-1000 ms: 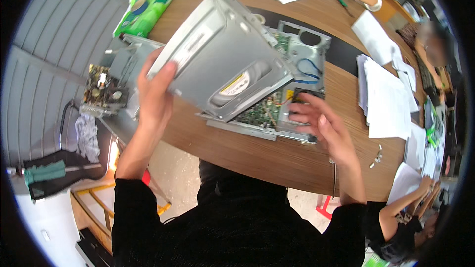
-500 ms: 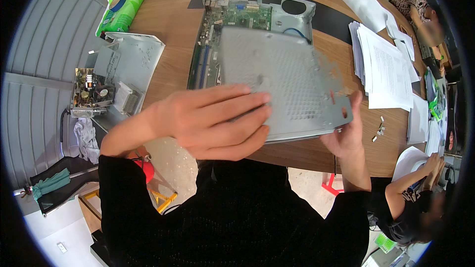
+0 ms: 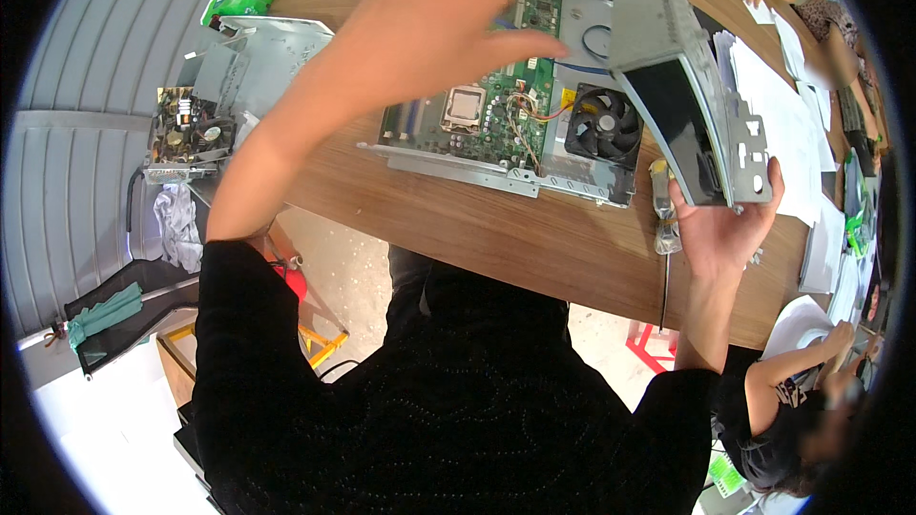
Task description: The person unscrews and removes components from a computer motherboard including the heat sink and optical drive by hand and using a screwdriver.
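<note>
Half a second ago the grey metal drive casing (image 3: 682, 86) lay flat across both my hands in front of my chest; now it has swung up on end to the right, its dark face turned towards me. My right hand (image 3: 720, 224) cups its near lower corner from underneath, fingers curled around the edge. My left hand (image 3: 448, 10) has lifted off and passes high over the counter (image 3: 496, 238), fingers spread and holding nothing.

As I judge it, the casing is already free of the opened computer chassis (image 3: 496, 167), which lies far of me with its green circuit board (image 3: 496, 86) and black fan (image 3: 603, 124) bare; the board and fan are still seated.

A screwdriver (image 3: 661, 229) lies on the counter just under my right wrist. To the left sit a detached metal panel (image 3: 262, 62) and a small power board (image 3: 186, 133). White papers (image 3: 787, 124) cover the right side, where other people's hands work.
</note>
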`<state>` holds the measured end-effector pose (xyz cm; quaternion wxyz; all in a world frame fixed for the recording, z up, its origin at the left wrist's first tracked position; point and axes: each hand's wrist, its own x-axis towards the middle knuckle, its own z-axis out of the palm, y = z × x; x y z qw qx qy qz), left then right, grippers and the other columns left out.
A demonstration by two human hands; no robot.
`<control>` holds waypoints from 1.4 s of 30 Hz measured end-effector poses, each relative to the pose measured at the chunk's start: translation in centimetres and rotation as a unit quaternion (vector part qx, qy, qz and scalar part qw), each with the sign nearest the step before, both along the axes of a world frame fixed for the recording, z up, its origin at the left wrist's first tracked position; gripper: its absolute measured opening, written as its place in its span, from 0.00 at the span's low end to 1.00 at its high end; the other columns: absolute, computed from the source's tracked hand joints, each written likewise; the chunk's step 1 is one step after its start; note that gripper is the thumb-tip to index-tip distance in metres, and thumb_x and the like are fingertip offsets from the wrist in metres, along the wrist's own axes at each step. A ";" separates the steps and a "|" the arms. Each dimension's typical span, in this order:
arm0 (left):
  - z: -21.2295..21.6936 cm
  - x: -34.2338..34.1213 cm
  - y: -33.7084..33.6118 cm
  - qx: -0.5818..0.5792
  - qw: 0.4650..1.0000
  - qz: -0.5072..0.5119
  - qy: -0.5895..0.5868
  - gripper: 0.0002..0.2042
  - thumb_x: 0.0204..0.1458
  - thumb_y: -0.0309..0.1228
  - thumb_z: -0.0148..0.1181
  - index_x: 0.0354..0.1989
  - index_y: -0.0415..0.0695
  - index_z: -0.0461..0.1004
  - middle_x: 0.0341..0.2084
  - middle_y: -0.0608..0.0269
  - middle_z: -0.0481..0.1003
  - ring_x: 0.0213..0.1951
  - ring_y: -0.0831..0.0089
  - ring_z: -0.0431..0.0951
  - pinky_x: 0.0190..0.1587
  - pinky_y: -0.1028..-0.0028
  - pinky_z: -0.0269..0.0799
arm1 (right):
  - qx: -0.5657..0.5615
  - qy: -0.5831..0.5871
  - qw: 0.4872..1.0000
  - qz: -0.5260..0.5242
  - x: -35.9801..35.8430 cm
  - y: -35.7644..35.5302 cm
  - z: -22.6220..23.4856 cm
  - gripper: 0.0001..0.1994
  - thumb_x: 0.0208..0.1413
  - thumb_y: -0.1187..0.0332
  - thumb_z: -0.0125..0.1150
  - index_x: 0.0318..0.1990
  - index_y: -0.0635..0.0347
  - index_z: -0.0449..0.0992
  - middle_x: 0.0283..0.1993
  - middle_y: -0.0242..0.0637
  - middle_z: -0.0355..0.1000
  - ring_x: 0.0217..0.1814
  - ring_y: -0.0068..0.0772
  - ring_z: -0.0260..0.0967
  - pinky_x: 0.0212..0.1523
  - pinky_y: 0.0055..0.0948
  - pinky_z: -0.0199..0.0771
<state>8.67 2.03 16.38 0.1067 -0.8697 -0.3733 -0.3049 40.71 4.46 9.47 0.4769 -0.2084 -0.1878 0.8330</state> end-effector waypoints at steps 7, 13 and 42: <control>-1.8 -4.5 -3.5 -0.195 0.970 0.130 -0.066 0.38 0.43 0.29 0.69 0.65 0.44 0.57 0.61 0.50 0.62 0.61 0.53 0.62 0.60 0.61 0.61 | -0.007 -0.048 0.998 0.046 0.0 -0.3 -0.5 0.32 0.58 0.44 0.44 0.63 0.56 0.60 0.59 0.51 0.64 0.55 0.51 0.69 0.42 0.61 0.78; -3.0 -3.0 -3.6 -0.054 0.997 0.043 -0.044 0.42 0.34 0.24 0.70 0.64 0.44 0.56 0.63 0.46 0.56 0.65 0.51 0.57 0.63 0.57 0.55 | 0.012 -0.016 0.983 0.185 -3.8 -1.5 0.3 0.33 0.60 0.41 0.38 0.65 0.54 0.57 0.62 0.53 0.62 0.55 0.57 0.69 0.39 0.60 0.78; 2.1 -3.8 -9.4 -0.020 0.968 0.120 -0.221 0.29 0.36 0.37 0.75 0.47 0.36 0.73 0.36 0.49 0.77 0.39 0.56 0.78 0.42 0.69 0.72 | 0.575 -0.413 0.705 -0.043 -15.2 -0.5 2.2 0.26 0.42 0.64 0.74 0.48 0.66 0.72 0.38 0.35 0.74 0.42 0.22 0.68 0.46 0.23 0.66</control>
